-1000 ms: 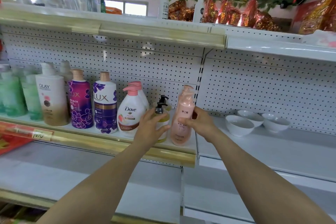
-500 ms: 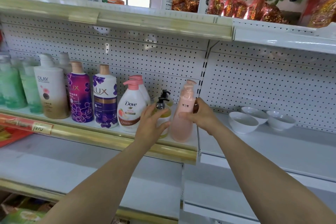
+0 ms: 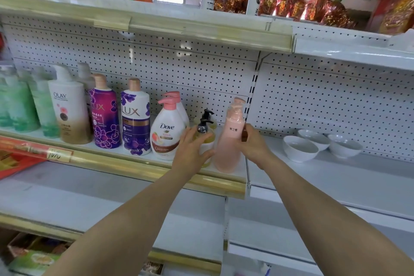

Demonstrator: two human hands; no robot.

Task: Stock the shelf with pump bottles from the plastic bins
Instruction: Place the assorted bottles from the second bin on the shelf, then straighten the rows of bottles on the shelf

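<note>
Head view: left hand [image 3: 192, 152] wraps the amber bottle [image 3: 208, 139] with its black pump; right hand [image 3: 255, 146] grips the tall pink bottle [image 3: 230, 141] just beside it. Both stand upright at the right end of the shelf [image 3: 134, 167], near its front edge.

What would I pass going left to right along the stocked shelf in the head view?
Green bottles, Olay bottle, purple Lux bottle, white Lux bottle, Dove bottle, black-pump bottle gripped by the left hand, pink bottle held by the right hand, white bowls.
</note>
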